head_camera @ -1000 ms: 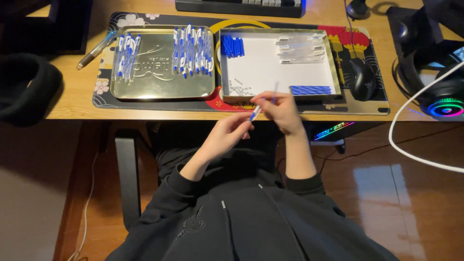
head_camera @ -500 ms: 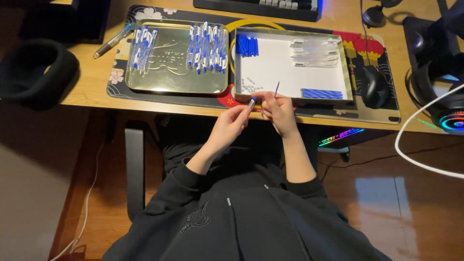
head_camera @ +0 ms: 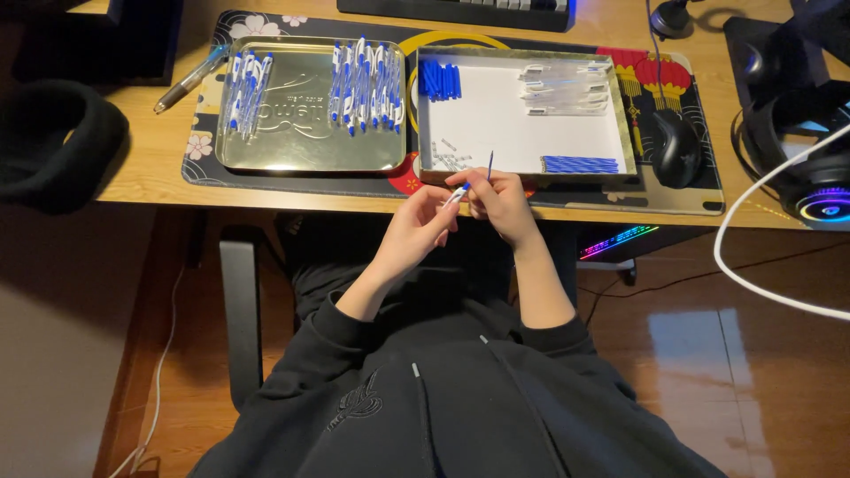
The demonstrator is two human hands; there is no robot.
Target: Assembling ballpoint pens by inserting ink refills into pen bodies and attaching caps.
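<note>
- Wooden worktop (head_camera: 150,168) runs across the top of the head view; a dark patterned mat (head_camera: 292,181) covers its middle.
- Person sits at the near edge in a black hoodie (head_camera: 443,398), both hands raised just in front of the worktop edge.
- Left hand (head_camera: 416,232): fingers clamped on a white-and-blue pen barrel (head_camera: 458,194), tip end pointing up-right toward the other hand.
- Right hand (head_camera: 503,199): fingers pinched together on a thin blue refill (head_camera: 490,165), held roughly upright, its upper end over the near rim of the white tray.
- Barrel and refill sit very close at the fingertips; cannot tell whether they touch.
- White tray (head_camera: 513,124) directly beyond the hands: blue caps (head_camera: 440,78) in the far-left corner, clear barrels (head_camera: 567,88) at far right, a row of blue refills (head_camera: 580,165) at near right, small springs (head_camera: 447,158) at near left.
- Metal tray (head_camera: 310,142) to the left of it, touching or just beside: two groups of assembled white-and-blue pens (head_camera: 365,84), the larger on its right side.
- A loose pen (head_camera: 189,80) lies on the worktop left of the metal tray.
- Black mouse (head_camera: 677,146) just right of the white tray; headset (head_camera: 810,168) with a lit ring at far right; white cable (head_camera: 753,274) loops down off the edge.
</note>
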